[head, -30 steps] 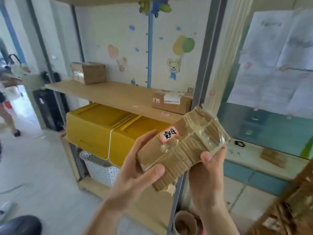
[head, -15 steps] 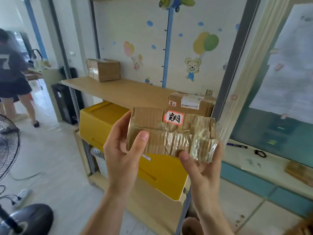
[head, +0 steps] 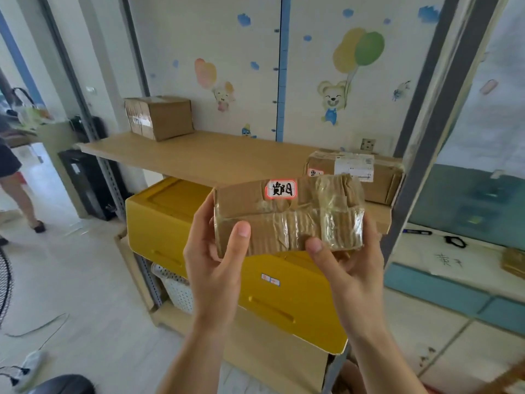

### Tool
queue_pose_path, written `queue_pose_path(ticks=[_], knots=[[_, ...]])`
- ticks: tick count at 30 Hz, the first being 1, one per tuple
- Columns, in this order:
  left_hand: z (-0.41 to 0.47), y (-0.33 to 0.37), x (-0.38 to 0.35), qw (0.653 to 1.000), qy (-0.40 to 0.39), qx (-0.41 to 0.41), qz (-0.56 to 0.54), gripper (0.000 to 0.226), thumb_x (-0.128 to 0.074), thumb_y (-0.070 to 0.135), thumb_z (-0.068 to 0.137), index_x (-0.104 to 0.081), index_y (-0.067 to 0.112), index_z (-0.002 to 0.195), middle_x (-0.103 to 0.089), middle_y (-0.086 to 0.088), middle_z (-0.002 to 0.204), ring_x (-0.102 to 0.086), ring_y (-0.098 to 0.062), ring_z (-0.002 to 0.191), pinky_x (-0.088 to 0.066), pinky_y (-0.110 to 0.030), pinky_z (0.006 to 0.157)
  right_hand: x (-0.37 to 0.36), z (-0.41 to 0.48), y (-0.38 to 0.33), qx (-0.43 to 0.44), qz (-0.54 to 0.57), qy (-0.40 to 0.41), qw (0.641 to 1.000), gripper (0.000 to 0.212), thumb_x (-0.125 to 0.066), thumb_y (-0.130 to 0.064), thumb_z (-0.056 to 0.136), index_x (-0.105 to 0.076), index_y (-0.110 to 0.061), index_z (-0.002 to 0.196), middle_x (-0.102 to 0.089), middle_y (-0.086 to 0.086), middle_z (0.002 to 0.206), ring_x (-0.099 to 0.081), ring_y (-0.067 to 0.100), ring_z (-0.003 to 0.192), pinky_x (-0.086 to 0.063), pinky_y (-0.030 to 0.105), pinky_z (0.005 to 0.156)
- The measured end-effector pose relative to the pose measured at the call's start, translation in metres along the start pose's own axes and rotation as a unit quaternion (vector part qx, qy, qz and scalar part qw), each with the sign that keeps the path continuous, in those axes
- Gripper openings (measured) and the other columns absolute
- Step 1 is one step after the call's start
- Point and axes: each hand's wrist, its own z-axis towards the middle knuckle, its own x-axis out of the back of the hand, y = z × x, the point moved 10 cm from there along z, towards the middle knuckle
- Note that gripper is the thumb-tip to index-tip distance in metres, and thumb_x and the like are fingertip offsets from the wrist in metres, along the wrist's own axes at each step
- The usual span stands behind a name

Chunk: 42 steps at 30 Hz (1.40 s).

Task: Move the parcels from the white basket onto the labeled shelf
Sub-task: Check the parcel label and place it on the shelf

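Note:
I hold a small taped cardboard parcel (head: 287, 217) with a red-edged white label on top, level, in front of the wooden shelf (head: 204, 155). My left hand (head: 218, 265) grips its left end, thumb on the front face. My right hand (head: 346, 268) supports its right end from below, thumb on the lower front edge. Two more parcels rest on the shelf: one at the back left (head: 159, 116), one at the right (head: 372, 174) just behind the held parcel. A white perforated basket (head: 176, 288) sits below, mostly hidden by yellow boxes.
Two yellow boxes (head: 287, 294) fill the level under the shelf. Grey shelf posts stand at the left (head: 85, 115) and right (head: 409, 172). A person (head: 11, 177) stands at far left. A fan base (head: 62, 385) and cable lie on the floor. A low ledge (head: 454, 251) holds a marker and paper.
The parcel turned from tilted to level, label facing up, and both hands carried it closer to the shelf front. My view swung left toward the shelf.

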Motion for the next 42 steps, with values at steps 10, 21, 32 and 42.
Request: queue_pose_path(ticks=[10, 21, 32, 42], knots=[[0.054, -0.089, 0.024, 0.896, -0.234, 0.287, -0.245, 0.103, -0.098, 0.028, 0.059, -0.048, 0.034, 0.149, -0.067, -0.019, 0.134, -0.072, -0.034, 0.112, -0.063, -0.044, 0.076, -0.123, 0.035, -0.034, 0.146, -0.134, 0.022, 0.98, 0.062, -0.086, -0.042, 0.071, -0.059, -0.016, 0.12, -0.057, 0.005, 0.137, -0.045, 0.024, 0.144, -0.038, 0.045, 0.118], [0.067, -0.114, 0.011, 0.832, -0.252, 0.321, -0.376, 0.094, -0.092, 0.044, 0.065, -0.044, 0.039, 0.146, -0.065, -0.019, 0.133, -0.066, -0.035, 0.114, -0.054, -0.051, 0.092, -0.105, 0.031, -0.003, 0.048, -0.428, -0.015, 0.903, 0.087, -0.082, -0.055, 0.058, -0.045, -0.048, 0.136, -0.042, -0.024, 0.142, -0.043, -0.002, 0.134, -0.045, 0.024, 0.105], [0.093, -0.129, 0.02, 0.866, -0.177, 0.354, -0.307, 0.044, -0.062, 0.034, 0.085, -0.061, 0.026, 0.128, -0.077, -0.006, 0.113, -0.075, -0.021, 0.092, -0.061, -0.033, 0.063, -0.074, 0.042, 0.007, 0.069, -0.119, -0.045, 0.989, 0.089, -0.079, 0.015, 0.064, -0.046, -0.016, 0.141, -0.054, 0.006, 0.148, -0.054, 0.024, 0.138, -0.049, 0.046, 0.109], [0.096, -0.124, 0.035, 0.89, -0.129, 0.34, -0.274, 0.012, -0.056, 0.028, 0.091, -0.062, 0.019, 0.095, -0.077, -0.004, 0.09, -0.076, -0.014, 0.072, -0.056, -0.031, 0.06, -0.059, 0.042, 0.017, 0.025, -0.026, -0.044, 0.998, 0.093, -0.072, -0.025, 0.073, -0.031, -0.023, 0.157, -0.049, -0.001, 0.152, -0.06, 0.022, 0.117, -0.058, 0.039, 0.086]])
